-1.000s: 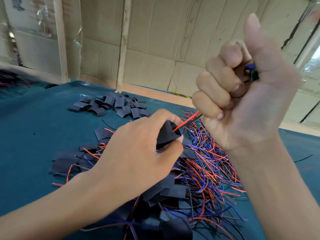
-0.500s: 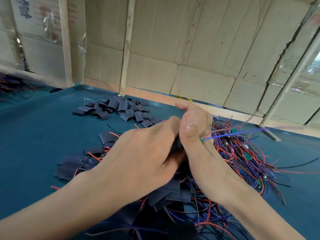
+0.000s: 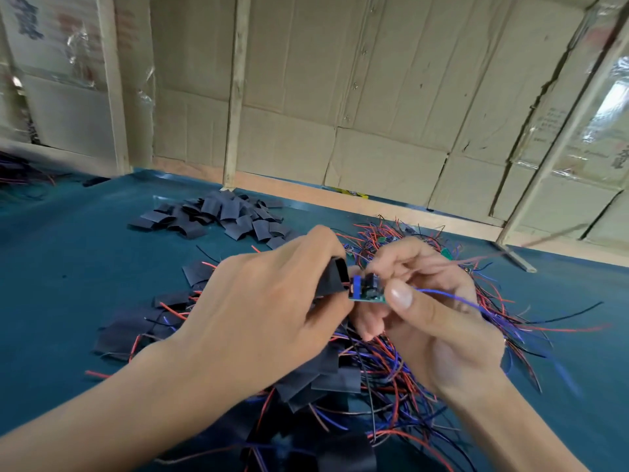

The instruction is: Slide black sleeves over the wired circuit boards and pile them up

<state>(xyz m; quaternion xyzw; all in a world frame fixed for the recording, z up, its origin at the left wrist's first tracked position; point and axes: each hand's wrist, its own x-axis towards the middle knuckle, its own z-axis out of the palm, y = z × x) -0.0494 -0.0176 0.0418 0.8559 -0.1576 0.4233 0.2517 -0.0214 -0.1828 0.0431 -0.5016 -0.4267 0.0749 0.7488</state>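
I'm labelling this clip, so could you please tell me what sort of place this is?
Probably a small, makeshift electronics assembly workshop: cardboard walls on wooden battens, a teal-covered bench, a heap of loose black sleeves, and a tangle of wired circuit boards.

Teal tbl cover [image 3: 85,260]; cardboard wall [image 3: 374,97] behind w/ wood posts [image 3: 235,97].

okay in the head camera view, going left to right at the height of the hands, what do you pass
Left hand → black sleeve in its grip → green circuit board → right hand → loose red and blue wires on the teal table.
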